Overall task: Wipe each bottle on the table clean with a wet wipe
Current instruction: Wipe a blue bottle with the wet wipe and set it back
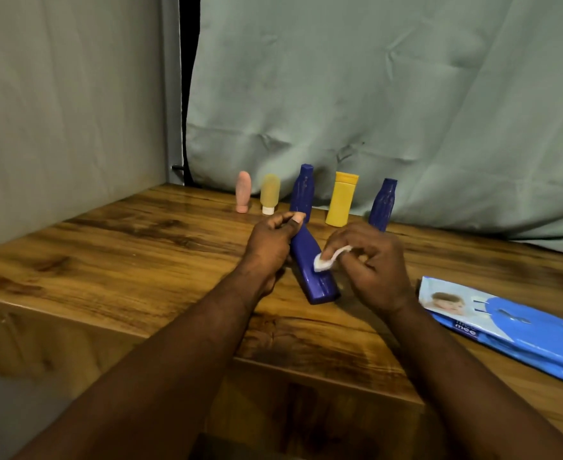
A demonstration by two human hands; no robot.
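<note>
The tilted blue bottle lay near the middle of the bench, its cap end toward the back edge and its base toward the front. Whether the base rested on the wood could not be told. The left hand gripped the cap end. The right hand pinched a small folded wet wipe and pressed it against the bottle's side.

Judgement: wiping of this bottle was under way. Five others stood in a row along the back edge: a pink bottle, a tan bottle on its white cap, a middle blue bottle, a yellow bottle and an end blue bottle. Nothing showed which of these were already clean, so up to five may remain.

All bottles were capped, and their contents could not be made out. The pack of wipes lay flat at the right edge, and its opening could not be made out.
</note>
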